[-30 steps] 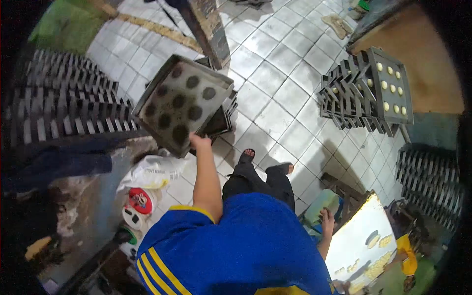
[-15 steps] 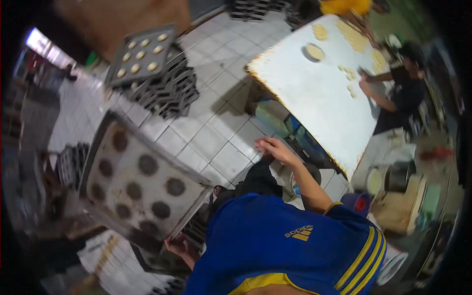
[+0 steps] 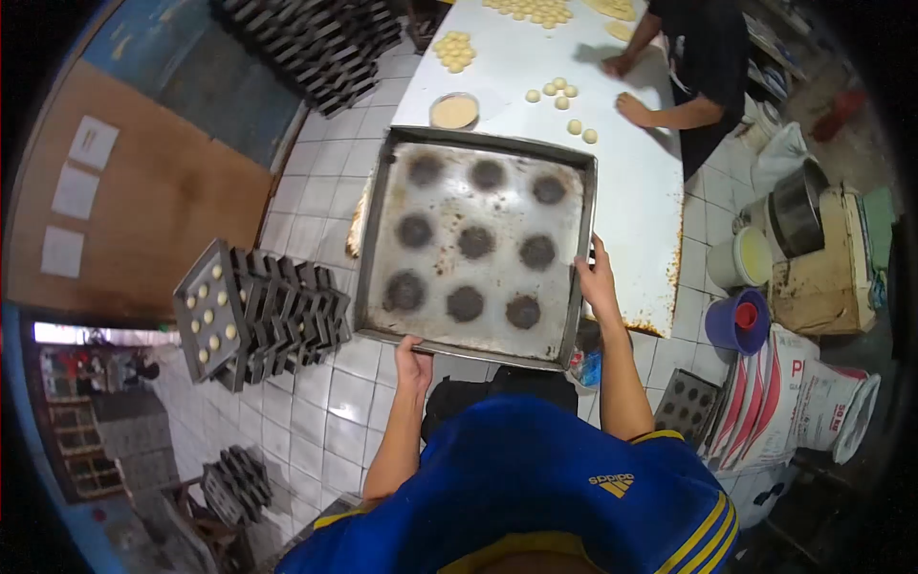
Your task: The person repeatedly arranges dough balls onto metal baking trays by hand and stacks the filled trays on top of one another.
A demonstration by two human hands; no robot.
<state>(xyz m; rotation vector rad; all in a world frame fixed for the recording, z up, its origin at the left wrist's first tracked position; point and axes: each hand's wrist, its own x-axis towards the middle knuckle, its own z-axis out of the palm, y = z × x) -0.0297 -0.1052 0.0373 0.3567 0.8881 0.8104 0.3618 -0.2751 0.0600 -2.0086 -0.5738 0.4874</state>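
A square metal baking tray [image 3: 445,273] with nine dark round marks is held between my two hands. My left hand [image 3: 412,366] grips its near edge toward the left corner, fingers partly under the rim. On the right side, my right hand [image 3: 597,279] is closed round the tray's edge. The tray's far part overlaps the near end of a white table [image 3: 631,230]. Beyond its far rim, a round container [image 3: 454,112] with pale contents and several dough balls [image 3: 561,91] lie on the table.
A co-worker's hands [image 3: 636,110] are over the table. Stacked trays [image 3: 287,316] stand at the left, dough balls on the top one. Another stack [image 3: 236,485] sits lower left. At the right are a purple bucket [image 3: 736,323], sacks [image 3: 784,397] and a tray [image 3: 687,407] on the floor.
The view has turned toward the white table. The tray has swung from the left to in front of me. One hand, free before, now holds the tray's right side.
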